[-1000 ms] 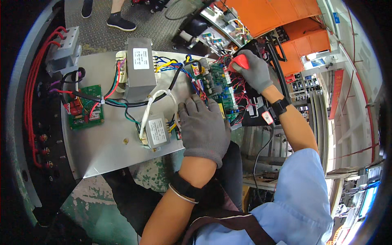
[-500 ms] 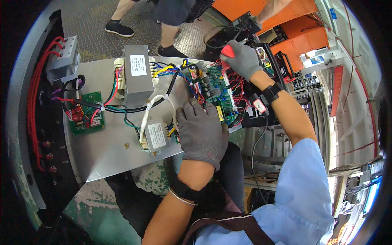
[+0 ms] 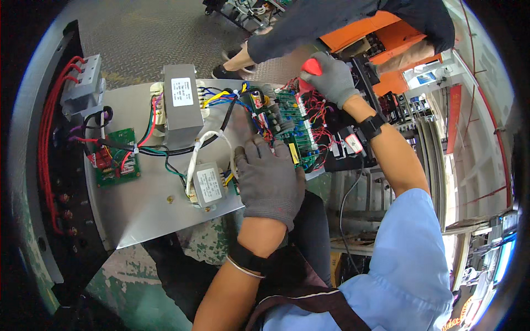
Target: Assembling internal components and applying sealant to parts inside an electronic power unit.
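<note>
My right hand [image 3: 333, 80], in a grey glove, is closed round a tool with a red rounded handle [image 3: 312, 67]. The handle's end sticks out above the fist; its working end is hidden behind the wiring. It is over the far right part of a green circuit board [image 3: 292, 113] edged with red wires [image 3: 317, 105]. My left hand [image 3: 270, 179], also gloved, lies palm down with fingers stretched at the board's near left side, by a bundle of coloured wires. Left of it, a small transformer [image 3: 210, 185] and a large grey transformer [image 3: 183, 105] sit on a metal plate [image 3: 146, 212].
A small green board [image 3: 120, 157] and a black upright panel with red cables [image 3: 47, 143] stand at the left. Black cable [image 3: 182, 148] crosses the plate. A person's leg [image 3: 309, 30] is close beyond the plate. Orange cabinets [image 3: 359, 30] are behind.
The other person has moved across to the right behind the plate, and the hand with the black device no longer shows. My two hands keep nearly the same places.
</note>
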A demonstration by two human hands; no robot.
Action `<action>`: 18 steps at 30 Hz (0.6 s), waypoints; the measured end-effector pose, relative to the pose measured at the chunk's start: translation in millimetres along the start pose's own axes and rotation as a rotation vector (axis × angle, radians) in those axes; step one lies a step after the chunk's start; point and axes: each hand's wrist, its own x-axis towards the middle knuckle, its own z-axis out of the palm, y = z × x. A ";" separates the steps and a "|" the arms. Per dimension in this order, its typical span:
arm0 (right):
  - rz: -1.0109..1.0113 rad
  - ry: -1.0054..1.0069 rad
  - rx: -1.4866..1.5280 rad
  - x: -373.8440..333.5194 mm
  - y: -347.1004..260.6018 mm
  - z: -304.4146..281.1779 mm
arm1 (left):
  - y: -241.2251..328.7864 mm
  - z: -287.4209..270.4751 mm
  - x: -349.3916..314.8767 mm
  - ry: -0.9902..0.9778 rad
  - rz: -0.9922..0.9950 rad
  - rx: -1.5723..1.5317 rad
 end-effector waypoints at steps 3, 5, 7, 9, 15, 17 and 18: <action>0.021 -0.091 -0.020 -5.0 -0.2 -4.2 | 0.2 0.0 -0.4 0.034 -0.004 -0.010; 0.001 -0.082 0.002 -8.2 -1.6 -3.4 | -0.6 -0.1 -0.2 0.005 -0.002 -0.001; -0.015 -0.064 0.014 -10.4 -2.3 -1.6 | -0.7 0.0 -0.3 0.015 -0.001 0.006; 0.012 -0.134 -0.005 -12.6 -2.9 1.0 | -0.5 0.2 -0.6 0.022 0.002 0.011; -0.122 -0.107 0.027 -21.2 -8.2 4.1 | -0.4 0.6 -1.1 0.015 -0.001 0.015; -0.127 -0.122 0.026 -22.8 -10.1 2.1 | -0.8 0.3 -1.1 0.010 0.011 -0.009; -0.092 -0.159 -0.022 -23.4 -10.9 0.9 | -1.0 0.0 -1.5 0.026 0.008 0.010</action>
